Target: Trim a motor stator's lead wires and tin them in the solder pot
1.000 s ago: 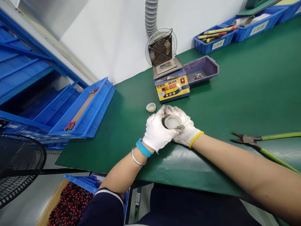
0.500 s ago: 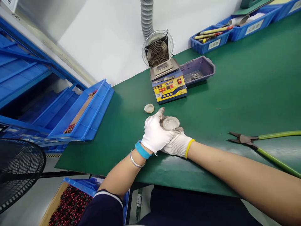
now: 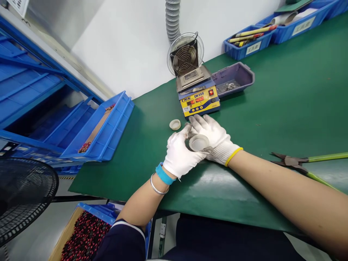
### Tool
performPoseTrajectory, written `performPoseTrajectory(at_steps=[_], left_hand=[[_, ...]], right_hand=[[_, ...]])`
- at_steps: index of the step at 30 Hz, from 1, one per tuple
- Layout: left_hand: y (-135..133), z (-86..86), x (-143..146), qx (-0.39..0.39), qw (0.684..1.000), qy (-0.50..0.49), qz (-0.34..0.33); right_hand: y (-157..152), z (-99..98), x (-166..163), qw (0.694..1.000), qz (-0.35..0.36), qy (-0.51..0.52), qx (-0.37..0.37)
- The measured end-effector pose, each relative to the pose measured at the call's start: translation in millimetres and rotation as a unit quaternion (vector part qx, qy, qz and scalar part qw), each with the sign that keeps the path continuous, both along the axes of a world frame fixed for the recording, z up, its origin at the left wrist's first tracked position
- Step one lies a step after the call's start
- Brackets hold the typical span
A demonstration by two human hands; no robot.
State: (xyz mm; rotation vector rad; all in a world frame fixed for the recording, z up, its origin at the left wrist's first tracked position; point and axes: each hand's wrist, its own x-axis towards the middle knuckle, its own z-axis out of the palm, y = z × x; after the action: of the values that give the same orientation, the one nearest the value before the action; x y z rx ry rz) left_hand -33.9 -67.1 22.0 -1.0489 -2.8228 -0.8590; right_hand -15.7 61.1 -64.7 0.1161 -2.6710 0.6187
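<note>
Two white-gloved hands meet over the green table mat (image 3: 272, 108), above a box of dark red-flecked parts (image 3: 81, 237) by the person's knees. Nearest, the left hand (image 3: 181, 154), with a blue wristband and a silver bangle, curls its fingers around the side of a small round metal tin (image 3: 199, 142), which sits just above the mat between both hands. Just behind it the right hand (image 3: 213, 136), in a yellow-cuffed glove, lies with fingers spread and touching the tin's far edge. Green-handled cutting pliers (image 3: 299, 161) lie well apart on the right. Beyond the hands sits a small white round lid (image 3: 175, 124), then a blue and yellow solder pot (image 3: 198, 98) with a lit red display, a purple tray (image 3: 233, 78) beside it and a small round wire-guarded fan (image 3: 185, 54) behind.
</note>
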Motion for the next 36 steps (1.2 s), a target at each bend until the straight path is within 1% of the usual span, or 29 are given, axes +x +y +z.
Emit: performPoseTrajectory(at_steps=[3,6,10,13,16,18,19,21,22,23,24,26,28,30,32,33,36], left_hand=[[-3.8,-8.4,-5.3,0.016,0.999,0.015,0.024],[-3.7,-16.2,-12.0,-0.025,0.998,0.019,0.053],[1.9,-24.1,-20.9,-0.101,0.991,-0.014,0.086],[6.6,-26.7,-24.6,-0.136,0.987,-0.031,0.083],[8.4,-24.8,-23.3,-0.147,0.986,-0.045,0.065],[6.9,-22.5,-21.7,-0.115,0.989,-0.057,0.076],[5.5,-21.9,-21.8,-0.079,0.991,-0.060,0.090],[2.4,-22.7,-26.4,0.022,0.989,-0.049,0.136],[1.2,-24.3,-31.2,0.071,0.983,-0.040,0.166],[0.5,-26.6,-37.9,0.103,0.975,-0.036,0.193],[0.4,-29.5,-45.9,0.112,0.969,-0.042,0.218],[1.5,-36.4,-64.5,0.074,0.961,-0.062,0.257],[2.8,-43.1,-82.7,0.034,0.961,-0.087,0.262],[3.3,-47.4,-96.0,0.048,0.960,-0.109,0.254],[4.1,-47.7,-101.1,0.102,0.954,-0.136,0.249],[5.1,-46.2,-100.0,0.138,0.948,-0.151,0.246],[10.0,-37.7,-84.8,0.262,0.915,-0.211,0.222]], right_hand=[[13.4,3.6,1.5,0.996,-0.038,0.028,0.079],[26.0,5.1,1.8,0.988,-0.087,0.021,0.128],[40.5,9.6,4.1,0.985,-0.112,-0.010,0.129],[46.1,9.9,5.5,0.985,-0.123,-0.011,0.124],[48.6,6.3,5.4,0.984,-0.132,-0.005,0.123],[50.1,5.0,4.8,0.984,-0.137,0.006,0.117],[50.8,5.4,4.5,0.984,-0.143,0.012,0.110],[52.0,8.7,3.9,0.982,-0.162,0.017,0.092],[52.3,11.4,3.8,0.981,-0.175,0.018,0.078],[52.4,14.3,3.7,0.980,-0.186,0.017,0.064],[52.4,17.1,3.7,0.980,-0.194,0.014,0.050],[52.3,21.5,3.4,0.979,-0.200,0.008,0.026],[52.5,22.6,2.7,0.982,-0.191,0.006,0.009],[53.3,20.9,1.9,0.983,-0.182,0.017,-0.008],[53.8,18.5,2.2,0.983,-0.172,0.055,-0.019],[53.3,17.7,3.0,0.982,-0.167,0.089,-0.020],[46.6,18.0,7.0,0.969,-0.120,0.216,-0.017]])
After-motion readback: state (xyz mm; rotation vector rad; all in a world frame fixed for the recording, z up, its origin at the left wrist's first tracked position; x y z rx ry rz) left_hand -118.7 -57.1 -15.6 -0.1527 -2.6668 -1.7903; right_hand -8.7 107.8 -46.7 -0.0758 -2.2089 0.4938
